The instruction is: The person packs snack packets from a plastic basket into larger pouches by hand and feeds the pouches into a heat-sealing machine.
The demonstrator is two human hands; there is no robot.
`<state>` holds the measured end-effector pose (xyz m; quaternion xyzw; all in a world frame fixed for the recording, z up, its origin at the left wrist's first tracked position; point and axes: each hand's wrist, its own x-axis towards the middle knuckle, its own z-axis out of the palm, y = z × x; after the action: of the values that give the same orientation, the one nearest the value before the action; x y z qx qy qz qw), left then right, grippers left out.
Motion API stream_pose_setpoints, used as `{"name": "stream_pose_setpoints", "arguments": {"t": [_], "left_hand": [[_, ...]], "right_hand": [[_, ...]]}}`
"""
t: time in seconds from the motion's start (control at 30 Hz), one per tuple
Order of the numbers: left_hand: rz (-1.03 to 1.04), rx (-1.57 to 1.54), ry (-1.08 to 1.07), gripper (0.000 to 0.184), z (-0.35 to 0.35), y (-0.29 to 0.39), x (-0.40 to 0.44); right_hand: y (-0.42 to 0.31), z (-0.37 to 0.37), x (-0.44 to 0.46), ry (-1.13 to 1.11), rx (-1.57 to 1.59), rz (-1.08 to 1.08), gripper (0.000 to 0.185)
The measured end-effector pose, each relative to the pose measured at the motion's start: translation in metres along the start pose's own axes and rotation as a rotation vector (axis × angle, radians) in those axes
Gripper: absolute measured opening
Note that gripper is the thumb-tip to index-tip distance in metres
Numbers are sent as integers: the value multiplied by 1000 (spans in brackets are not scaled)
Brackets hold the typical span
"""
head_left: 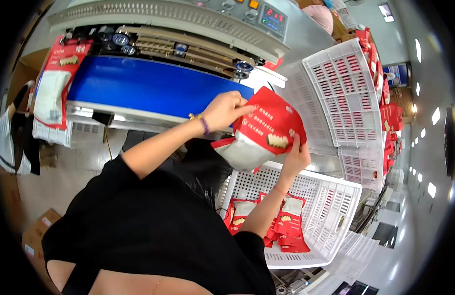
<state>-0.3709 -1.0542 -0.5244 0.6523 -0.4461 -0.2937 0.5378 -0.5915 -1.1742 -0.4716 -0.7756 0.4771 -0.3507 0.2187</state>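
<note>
Only got the head view, so here's the count. Two bare hands, one red pouch [274, 118] between them, held up just past the right end of the blue belt [158, 86], above the near rim of a white basket [343, 216]. The left hand [225, 110] has its fingers pinched on the pouch's upper left edge, thumb on the front. The right hand [297, 156] grips the right edge, also thumb-on-front. So both sets of fingers are closed on the same pouch, which is tilted, red part up and pale part down.

One more pouch [58, 86] lies at the belt's left end. The basket has several pouches [290, 221] in it, but they overlap and an arm covers some, so no exact number from me. At least two more baskets [340, 93] are over on the right, red pouches showing beyond them. One machine [163, 17] behind the belt, with one lit display [275, 18].
</note>
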Motion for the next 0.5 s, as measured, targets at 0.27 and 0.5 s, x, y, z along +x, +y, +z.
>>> {"name": "stream_pose_setpoints", "arguments": {"t": [0.27, 0.5], "left_hand": [[-523, -731, 106, 17, 9, -9, 49], [-411, -534, 351, 25, -17, -42, 56]], "right_hand": [[31, 44, 74, -157, 648, 249, 22], [0, 84, 92, -233, 531, 151, 26]]}}
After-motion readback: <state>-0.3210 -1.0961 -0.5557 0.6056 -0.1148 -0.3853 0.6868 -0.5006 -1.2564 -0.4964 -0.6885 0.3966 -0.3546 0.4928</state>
